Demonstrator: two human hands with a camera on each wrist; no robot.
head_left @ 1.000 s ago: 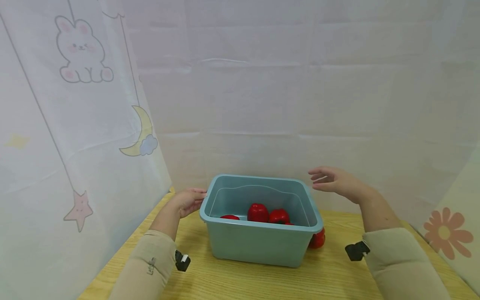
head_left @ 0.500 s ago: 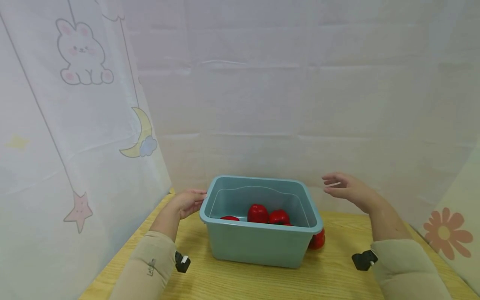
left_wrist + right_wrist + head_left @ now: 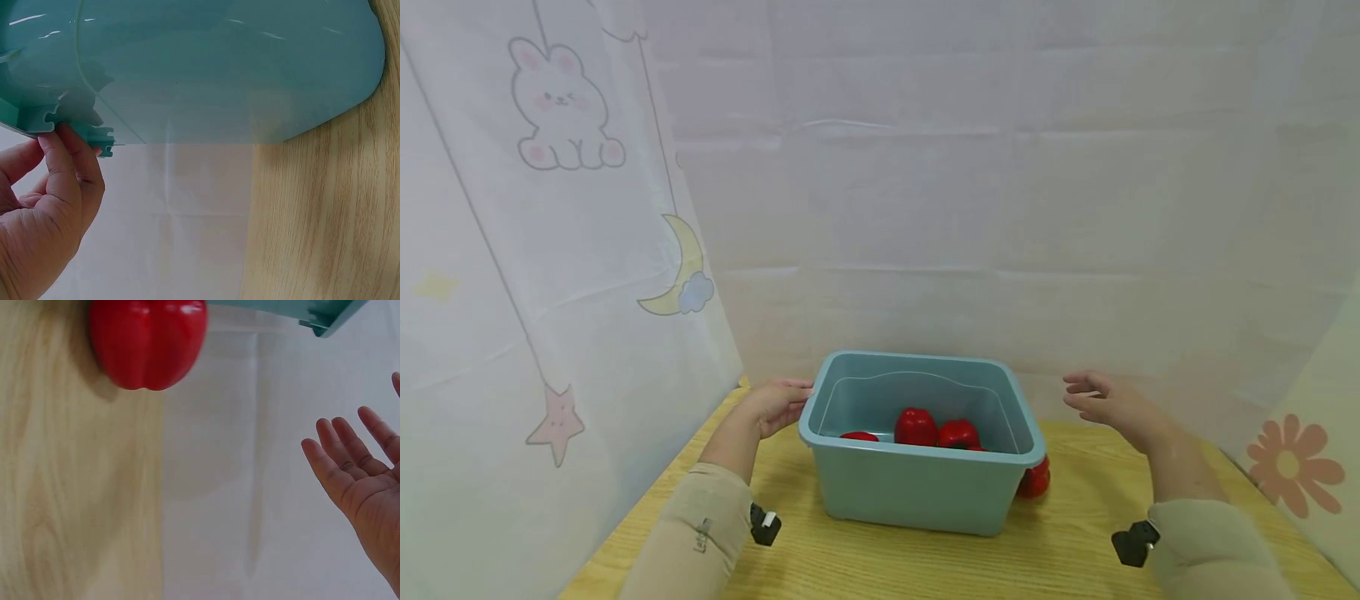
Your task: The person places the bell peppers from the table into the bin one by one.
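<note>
A teal plastic bin (image 3: pixel 917 492) stands on the wooden table (image 3: pixel 1075 550), with three red peppers (image 3: pixel 916 425) showing inside it. One more red pepper (image 3: pixel 1035 480) (image 3: pixel 148 340) lies on the table against the bin's right side. My left hand (image 3: pixel 778 402) (image 3: pixel 50 206) holds the bin's left rim (image 3: pixel 75 122), its fingertips hooked under the lip. To the right of the bin my right hand (image 3: pixel 1108 404) (image 3: pixel 362 481) hovers open and holds nothing. Its fingers are straight, and it stays apart from both the bin and the pepper outside.
White cloth walls close in the table: a panel printed with a rabbit, moon and star (image 3: pixel 561 417) on the left, a plain one behind, and one with a flower (image 3: pixel 1288 467) on the right. Bare wood shows in front of the bin.
My right hand has drifted right and down, away from the bin's right rim. The left hand, the bin and the peppers have stayed put.
</note>
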